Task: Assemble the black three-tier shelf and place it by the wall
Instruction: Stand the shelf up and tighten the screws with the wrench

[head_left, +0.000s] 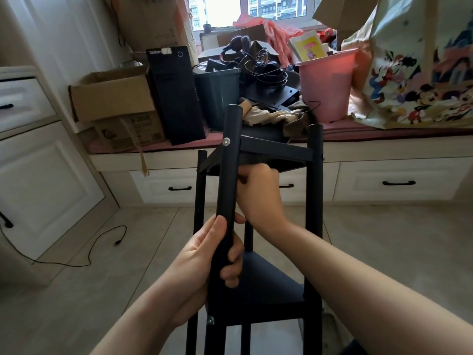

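Observation:
The black shelf (271, 149) stands in front of me on the floor, with round black posts and flat black boards. A silver screw (226, 141) fixes the top board to the nearest post (229, 180). My left hand (204, 262) grips that post at its middle, fingers wrapped round it. My right hand (258, 190) reaches under the top board, with its fingers curled against the board's underside; what they hold is hidden. A second board (266, 285) sits lower down, below my hands. Another screw (210, 320) shows at its near left corner.
A window bench (384, 149) with drawers runs behind the shelf, piled with cardboard boxes (115, 98), a black computer tower (176, 96), a pink bucket (327, 85) and a printed bag (414, 67). White cabinets (38, 175) stand left. A black cable (97, 244) trails over the tile floor.

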`<state>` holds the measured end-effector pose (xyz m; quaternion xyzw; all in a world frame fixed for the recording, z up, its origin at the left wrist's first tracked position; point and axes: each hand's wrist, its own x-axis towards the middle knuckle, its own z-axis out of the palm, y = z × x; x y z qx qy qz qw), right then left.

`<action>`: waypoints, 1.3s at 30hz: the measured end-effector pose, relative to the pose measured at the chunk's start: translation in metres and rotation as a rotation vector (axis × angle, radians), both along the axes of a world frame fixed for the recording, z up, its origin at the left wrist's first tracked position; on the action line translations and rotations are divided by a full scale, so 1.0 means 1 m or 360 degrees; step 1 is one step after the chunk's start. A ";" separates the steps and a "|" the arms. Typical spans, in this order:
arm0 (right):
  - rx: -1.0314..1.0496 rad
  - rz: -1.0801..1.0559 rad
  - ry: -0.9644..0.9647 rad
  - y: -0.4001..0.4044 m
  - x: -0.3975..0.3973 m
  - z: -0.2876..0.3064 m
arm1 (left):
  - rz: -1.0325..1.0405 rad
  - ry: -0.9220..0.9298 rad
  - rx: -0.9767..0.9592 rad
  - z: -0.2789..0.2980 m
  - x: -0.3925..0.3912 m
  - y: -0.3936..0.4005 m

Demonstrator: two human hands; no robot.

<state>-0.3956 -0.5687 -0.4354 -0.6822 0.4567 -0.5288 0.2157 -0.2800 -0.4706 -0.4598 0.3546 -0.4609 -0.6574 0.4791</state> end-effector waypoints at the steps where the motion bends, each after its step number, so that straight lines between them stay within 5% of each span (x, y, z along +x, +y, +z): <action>1: 0.0004 0.0010 -0.0023 -0.001 0.001 -0.001 | -0.0001 0.0002 0.0005 0.000 0.000 0.000; 12: 0.0102 0.0092 -0.0107 0.003 -0.014 0.007 | -0.0013 0.0012 0.0036 0.001 0.008 0.001; 31: 0.0028 0.0058 0.0174 0.015 -0.024 0.021 | -0.0015 -0.0045 -0.0017 0.002 0.011 0.004; 39: 0.0091 0.0041 -0.0162 0.009 0.002 0.003 | -0.0005 -0.0016 -0.0004 0.001 0.011 0.002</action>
